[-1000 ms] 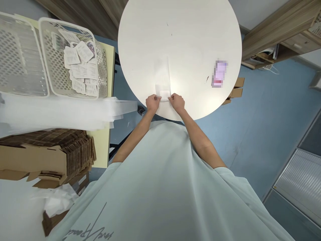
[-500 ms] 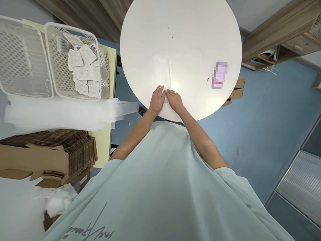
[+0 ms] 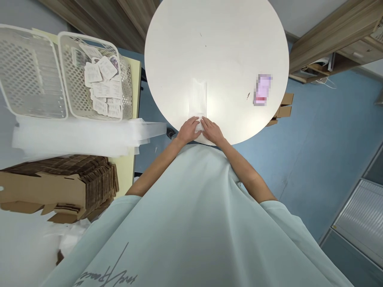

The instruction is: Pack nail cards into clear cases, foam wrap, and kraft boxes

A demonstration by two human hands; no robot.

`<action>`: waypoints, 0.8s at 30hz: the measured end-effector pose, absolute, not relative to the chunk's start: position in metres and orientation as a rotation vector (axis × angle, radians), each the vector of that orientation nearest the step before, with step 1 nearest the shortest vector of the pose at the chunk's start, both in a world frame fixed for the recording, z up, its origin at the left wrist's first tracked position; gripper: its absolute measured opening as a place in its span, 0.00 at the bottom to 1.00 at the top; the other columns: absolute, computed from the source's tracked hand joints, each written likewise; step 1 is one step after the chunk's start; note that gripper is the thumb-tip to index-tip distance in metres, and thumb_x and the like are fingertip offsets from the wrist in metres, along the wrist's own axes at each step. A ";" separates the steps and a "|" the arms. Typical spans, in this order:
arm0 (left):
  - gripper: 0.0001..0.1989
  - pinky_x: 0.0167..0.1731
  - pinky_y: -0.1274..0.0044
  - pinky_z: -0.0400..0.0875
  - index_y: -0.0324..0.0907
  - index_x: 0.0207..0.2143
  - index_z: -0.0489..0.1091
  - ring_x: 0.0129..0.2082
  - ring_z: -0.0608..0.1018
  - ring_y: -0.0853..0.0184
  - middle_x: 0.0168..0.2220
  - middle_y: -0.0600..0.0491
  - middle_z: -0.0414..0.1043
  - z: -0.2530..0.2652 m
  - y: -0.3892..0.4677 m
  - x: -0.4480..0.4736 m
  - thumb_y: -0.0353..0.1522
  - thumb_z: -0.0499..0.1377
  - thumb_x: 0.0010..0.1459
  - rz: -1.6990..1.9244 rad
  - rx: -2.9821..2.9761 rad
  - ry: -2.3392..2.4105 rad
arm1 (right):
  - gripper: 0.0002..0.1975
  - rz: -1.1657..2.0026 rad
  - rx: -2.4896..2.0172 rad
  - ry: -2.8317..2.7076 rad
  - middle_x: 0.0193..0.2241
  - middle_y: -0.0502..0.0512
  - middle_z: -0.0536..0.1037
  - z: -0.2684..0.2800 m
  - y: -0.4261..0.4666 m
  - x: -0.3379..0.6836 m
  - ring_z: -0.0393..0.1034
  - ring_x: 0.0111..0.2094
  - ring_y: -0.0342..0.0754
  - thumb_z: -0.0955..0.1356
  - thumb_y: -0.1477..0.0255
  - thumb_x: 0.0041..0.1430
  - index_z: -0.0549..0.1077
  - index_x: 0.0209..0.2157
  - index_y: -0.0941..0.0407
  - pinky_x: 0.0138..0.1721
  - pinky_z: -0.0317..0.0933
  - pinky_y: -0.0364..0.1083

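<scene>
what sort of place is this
Probably a small packing room: flattened cardboard boxes, translucent white sheets and a basket of printed cards lie near a round table.

Translucent sheet [image 3: 198,99] partly covered (details indistinct), purple object [image 3: 263,89] pixelated, table [image 3: 236,40] cropped

1. Shirt [image 3: 179,207]: dark handwriting-style script [image 3: 109,277] at lower left, too distorted to read surely.
2. Cards [image 3: 103,89] in the perforated basket [image 3: 89,38]: printed lines, too small to read.
3. Pixelated purple item [image 3: 263,89] on the desk [image 3: 233,48]: nothing legible.
</scene>
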State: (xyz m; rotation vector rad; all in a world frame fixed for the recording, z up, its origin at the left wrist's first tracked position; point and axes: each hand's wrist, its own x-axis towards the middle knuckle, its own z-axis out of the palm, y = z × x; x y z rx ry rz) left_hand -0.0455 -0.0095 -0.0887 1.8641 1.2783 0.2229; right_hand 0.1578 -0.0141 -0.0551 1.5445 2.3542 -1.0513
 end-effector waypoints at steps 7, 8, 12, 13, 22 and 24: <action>0.37 0.78 0.56 0.65 0.42 0.69 0.73 0.79 0.69 0.45 0.79 0.38 0.65 -0.076 -0.025 -0.050 0.38 0.75 0.60 0.194 1.698 1.322 | 0.33 -1.139 1.502 2.386 0.84 0.71 0.53 -0.055 -0.035 0.174 0.49 0.85 0.61 0.58 0.71 0.81 0.60 0.81 0.63 0.80 0.58 0.64; 0.38 0.78 0.56 0.65 0.42 0.70 0.72 0.79 0.69 0.46 0.79 0.38 0.66 -0.075 -0.024 -0.050 0.38 0.76 0.59 0.199 1.671 1.348 | 0.33 -1.155 1.517 2.379 0.84 0.69 0.53 -0.055 -0.034 0.176 0.50 0.85 0.61 0.58 0.68 0.82 0.60 0.81 0.62 0.80 0.59 0.63; 0.33 0.75 0.60 0.68 0.41 0.69 0.74 0.74 0.75 0.48 0.74 0.39 0.74 -0.074 -0.014 -0.049 0.35 0.72 0.63 0.243 1.517 1.530 | 0.31 -1.244 1.671 2.296 0.83 0.65 0.60 -0.052 -0.022 0.175 0.61 0.81 0.59 0.56 0.62 0.85 0.62 0.80 0.58 0.76 0.65 0.59; 0.28 0.73 0.61 0.70 0.42 0.67 0.75 0.71 0.78 0.49 0.71 0.40 0.77 -0.073 -0.011 -0.048 0.34 0.69 0.65 0.258 1.475 1.569 | 0.30 -1.268 1.726 2.255 0.81 0.64 0.63 -0.051 -0.018 0.174 0.65 0.78 0.59 0.56 0.61 0.85 0.63 0.79 0.57 0.74 0.68 0.59; 0.08 0.51 0.65 0.77 0.45 0.41 0.82 0.48 0.86 0.51 0.46 0.45 0.88 -0.080 0.014 -0.039 0.39 0.69 0.65 0.308 1.225 1.794 | 0.24 -1.363 2.028 2.020 0.60 0.61 0.84 -0.044 0.025 0.165 0.81 0.57 0.55 0.58 0.56 0.87 0.79 0.59 0.53 0.57 0.73 0.51; 0.07 0.50 0.65 0.76 0.45 0.38 0.81 0.47 0.85 0.51 0.44 0.45 0.88 -0.083 0.018 -0.037 0.39 0.69 0.65 0.303 1.216 1.821 | 0.22 -1.342 2.034 1.995 0.55 0.61 0.85 -0.046 0.031 0.163 0.81 0.54 0.56 0.59 0.57 0.86 0.80 0.54 0.53 0.54 0.73 0.51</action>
